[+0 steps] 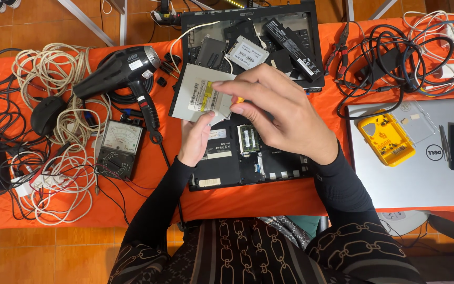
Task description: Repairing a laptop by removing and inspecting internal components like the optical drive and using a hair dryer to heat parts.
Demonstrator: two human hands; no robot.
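Note:
My left hand (194,139) holds a flat silver optical drive (198,94) by its near edge, lifted over an opened black laptop base (227,163). My right hand (274,113) is over the drive's right side, with fingers pinched on a small orange object (240,99), possibly a tool tip. Memory modules (248,138) show in the laptop's open bay just under my right hand.
A second stripped laptop shell (295,31) holding loose drives and a battery lies at the back. A black hair dryer (119,68), an analog multimeter (117,150) and coiled cables (53,137) lie left. Right: a closed silver laptop (421,173), a yellow parts box (384,138), tangled cords (395,58).

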